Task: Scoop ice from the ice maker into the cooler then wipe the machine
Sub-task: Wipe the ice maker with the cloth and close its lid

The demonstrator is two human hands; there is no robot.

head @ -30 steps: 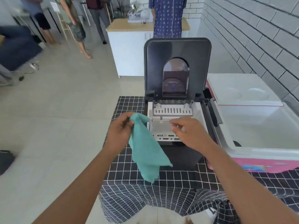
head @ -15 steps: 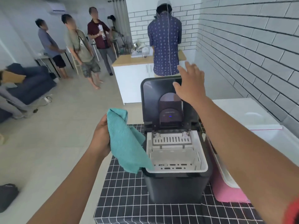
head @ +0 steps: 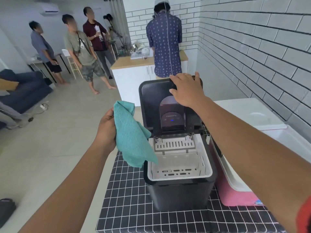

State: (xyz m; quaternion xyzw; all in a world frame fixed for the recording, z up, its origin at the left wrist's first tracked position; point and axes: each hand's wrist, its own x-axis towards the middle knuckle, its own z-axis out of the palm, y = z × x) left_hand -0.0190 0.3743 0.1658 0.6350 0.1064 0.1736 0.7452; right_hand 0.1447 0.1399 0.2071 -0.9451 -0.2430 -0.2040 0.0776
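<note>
Two hands up at the black ice maker (head: 180, 192). Right hand (head: 186, 91) laid over the top edge of the raised lid (head: 151, 105), fingers curled over the rim, thumb on the inner face. Left hand (head: 107, 126) just left of the machine, clamped on a teal cloth (head: 133, 138) hanging down, its lower corner draped over the white ice basket (head: 178, 165) below the right hand. Pink cooler (head: 235, 195) touching the machine's right side, under the right forearm, white lid swung back. All standing on the table (head: 127, 207) in a black checked cover.
</note>
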